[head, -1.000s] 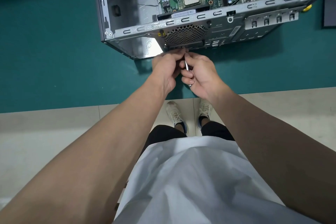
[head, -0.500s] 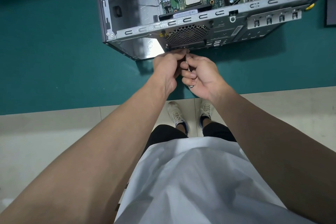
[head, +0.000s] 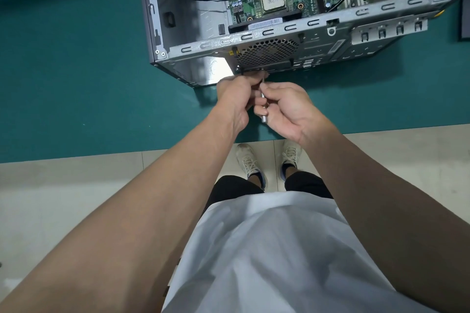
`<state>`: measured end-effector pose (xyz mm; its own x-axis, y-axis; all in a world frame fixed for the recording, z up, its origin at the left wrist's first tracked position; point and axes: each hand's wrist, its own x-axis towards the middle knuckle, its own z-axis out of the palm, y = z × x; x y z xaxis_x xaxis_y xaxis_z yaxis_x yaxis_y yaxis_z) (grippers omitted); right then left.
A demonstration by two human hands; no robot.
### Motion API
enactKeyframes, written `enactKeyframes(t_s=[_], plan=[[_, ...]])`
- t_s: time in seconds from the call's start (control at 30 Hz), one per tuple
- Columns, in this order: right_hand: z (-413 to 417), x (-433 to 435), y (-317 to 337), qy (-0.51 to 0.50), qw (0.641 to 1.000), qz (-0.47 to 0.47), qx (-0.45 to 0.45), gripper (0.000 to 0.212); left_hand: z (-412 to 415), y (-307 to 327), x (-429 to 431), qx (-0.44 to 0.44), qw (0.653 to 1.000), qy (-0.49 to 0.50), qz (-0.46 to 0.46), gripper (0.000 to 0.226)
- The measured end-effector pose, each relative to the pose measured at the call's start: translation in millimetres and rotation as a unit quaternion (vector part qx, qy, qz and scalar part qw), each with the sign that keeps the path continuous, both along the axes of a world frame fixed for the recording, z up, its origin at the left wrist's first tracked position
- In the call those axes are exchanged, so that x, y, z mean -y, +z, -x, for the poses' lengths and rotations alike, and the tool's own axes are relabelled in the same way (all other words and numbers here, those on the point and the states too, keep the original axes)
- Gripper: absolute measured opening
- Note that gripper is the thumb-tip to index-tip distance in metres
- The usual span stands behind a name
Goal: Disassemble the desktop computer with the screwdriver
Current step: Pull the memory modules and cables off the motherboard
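A person's right hand [head: 290, 109] is pinching a slim screwdriver [head: 263, 99], its tip aimed at the desktop computer case [head: 318, 43] just beyond the knuckles, while the left hand [head: 235, 95], curled, is steadying the shaft. A rear fan-grille [head: 267, 49] screw is apparently being worked; next, steady turning seems needed.

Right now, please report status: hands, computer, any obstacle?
Left hand and right hand both on screwdriver. Tip at computer case rear, below fan grille. Nothing blocking.
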<state>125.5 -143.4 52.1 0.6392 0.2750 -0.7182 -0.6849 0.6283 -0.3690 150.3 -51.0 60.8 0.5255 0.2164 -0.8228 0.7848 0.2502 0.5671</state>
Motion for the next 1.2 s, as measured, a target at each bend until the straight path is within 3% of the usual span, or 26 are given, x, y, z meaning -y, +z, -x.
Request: enactKeyframes(t_s=[0.13, 0.2, 0.27, 0.33, 0.4, 0.47, 0.57, 0.63, 0.7, 0.77, 0.87, 0.97, 1.07, 1.13, 1.2], plan=[[-2, -7, 2, 0.060, 0.982, 0.177, 0.031, 0.028, -1, 0, 0, -0.002, 0.999, 0.023, 0.023, 0.004], [-2, -13, -1, 0.133, 0.930, 0.338, 0.055, 0.031, -2, -1, 0, 0.002, 0.999, 0.027, 0.031, 0.005], [-2, -20, -3, 0.194, 0.850, 0.487, 0.062, 0.024, -3, -2, 1, 0.004, 0.999, 0.027, 0.035, 0.007], [-1, -28, -1, 0.191, 0.815, 0.545, 0.058, 0.019, -3, -1, 2, 0.008, 0.998, 0.035, 0.046, 0.007], [0, -32, 0, 0.169, 0.816, 0.549, 0.066, 0.020, -3, 1, 2, 0.007, 0.998, 0.037, 0.043, 0.016], [2, -32, 3, 0.149, 0.842, 0.515, 0.062, 0.020, -2, 3, 2, 0.002, 0.999, 0.027, 0.030, 0.030], [5, -16, 12, 0.085, 0.937, 0.337, 0.042, 0.026, -2, 5, 3, -0.011, 1.000, 0.014, 0.021, 0.029], [10, 0, 16, 0.097, 0.973, 0.207, 0.031, 0.017, -3, 5, 4, -0.008, 0.999, 0.025, 0.040, 0.027], [15, 12, 17, 0.157, 0.975, 0.155, 0.026, 0.017, -2, 4, 4, -0.001, 0.997, 0.034, 0.067, 0.030], [17, 15, 16, 0.178, 0.967, 0.175, 0.041, 0.019, -1, 2, 4, 0.012, 0.996, 0.035, 0.084, 0.032], [19, 7, 14, 0.173, 0.932, 0.310, 0.068, 0.015, 2, -4, 5, 0.034, 0.995, 0.031, 0.087, 0.023], [24, 1, 12, 0.185, 0.864, 0.459, 0.089, 0.013, 7, -5, 6, 0.047, 0.997, 0.007, 0.058, 0.011], [29, -4, 16, 0.193, 0.819, 0.525, 0.127, 0.020, 7, -8, 7, 0.049, 0.999, -0.007, 0.001, 0.011], [29, -5, 19, 0.183, 0.852, 0.477, 0.115, 0.019, 4, -7, 7, 0.050, 0.999, 0.002, 0.012, 0.009], [27, -2, 22, 0.161, 0.924, 0.338, 0.078, 0.012, 2, -6, 6, 0.050, 0.998, 0.004, 0.040, 0.010]])
